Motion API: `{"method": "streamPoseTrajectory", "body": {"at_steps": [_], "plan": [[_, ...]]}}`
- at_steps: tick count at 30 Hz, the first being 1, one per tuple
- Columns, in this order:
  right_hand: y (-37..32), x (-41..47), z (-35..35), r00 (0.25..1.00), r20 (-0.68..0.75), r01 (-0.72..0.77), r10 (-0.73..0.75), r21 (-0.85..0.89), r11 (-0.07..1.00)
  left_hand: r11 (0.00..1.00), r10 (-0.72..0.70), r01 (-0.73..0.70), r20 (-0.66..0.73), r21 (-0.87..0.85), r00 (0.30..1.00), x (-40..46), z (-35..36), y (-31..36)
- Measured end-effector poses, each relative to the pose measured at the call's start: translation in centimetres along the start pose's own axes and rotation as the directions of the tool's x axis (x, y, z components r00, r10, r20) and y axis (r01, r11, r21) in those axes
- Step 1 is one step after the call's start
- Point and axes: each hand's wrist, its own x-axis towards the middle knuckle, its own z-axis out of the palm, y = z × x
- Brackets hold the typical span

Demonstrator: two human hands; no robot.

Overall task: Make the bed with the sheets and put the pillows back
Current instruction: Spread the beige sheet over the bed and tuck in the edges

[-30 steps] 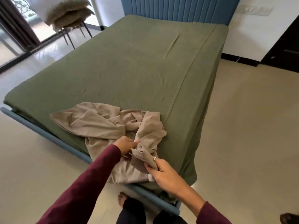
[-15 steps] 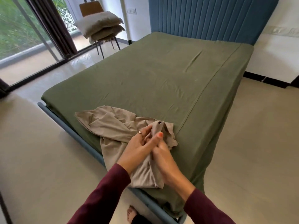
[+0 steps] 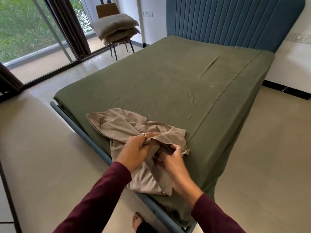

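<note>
Hands first: the left hand (image 3: 134, 148) has its fingers curled into a bunch of the beige sheet (image 3: 121, 126), and the right hand (image 3: 173, 158) pinches a fold of the same cloth just beside it, both clamped on fabric at the near corner of the bed (image 3: 168, 81). That beige sheet lies crumpled in a heap, part on the mattress, part spilling over the foot edge toward the floor. My read on progress: the green sheet (image 3: 193, 68) is already stretched flat over the mattress with only small creases, so the base layer looks done. Left to do, the beige sheet has to be opened out and spread, and the pillows (image 3: 116, 26) are stacked on the chair (image 3: 107, 10) by the window, well apart from the bed. No brand, label or readable writing shows anywhere.
</note>
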Motion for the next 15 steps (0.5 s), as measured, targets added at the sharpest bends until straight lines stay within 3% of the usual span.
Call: {"method": "streamPoseTrajectory", "body": {"at_steps": [3,6,8,10,12,15], "plan": [[1.5,2.3,-0.7,0.998,-0.056,-0.028,0.026,-0.051,0.998,0.992,0.115,-0.121,0.118,0.041,0.986,0.0,-0.1,0.8],[3.2,5.4,-1.6,0.982,-0.187,-0.025,0.014,-0.061,0.998,0.984,0.176,-0.178,0.151,-0.001,0.973,-0.1,-0.5,1.3],[2.3,5.6,-2.3,0.944,-0.322,0.047,-0.078,-0.104,0.993,0.982,0.179,-0.170,0.126,-0.076,0.976,0.1,-1.4,1.6],[2.3,6.3,-3.7,0.887,-0.412,0.087,-0.210,-0.296,0.951,0.978,0.184,-0.175,0.077,-0.113,0.980,0.4,-2.8,1.7],[2.6,7.1,-5.2,0.882,-0.362,0.076,-0.301,-0.521,0.850,0.976,0.196,-0.190,0.047,-0.108,0.980,1.0,-4.4,1.5],[1.9,9.0,-6.0,0.880,-0.207,0.069,-0.427,-0.835,0.546,0.980,0.190,-0.186,0.057,-0.072,0.980,2.6,-6.9,0.5]]}}
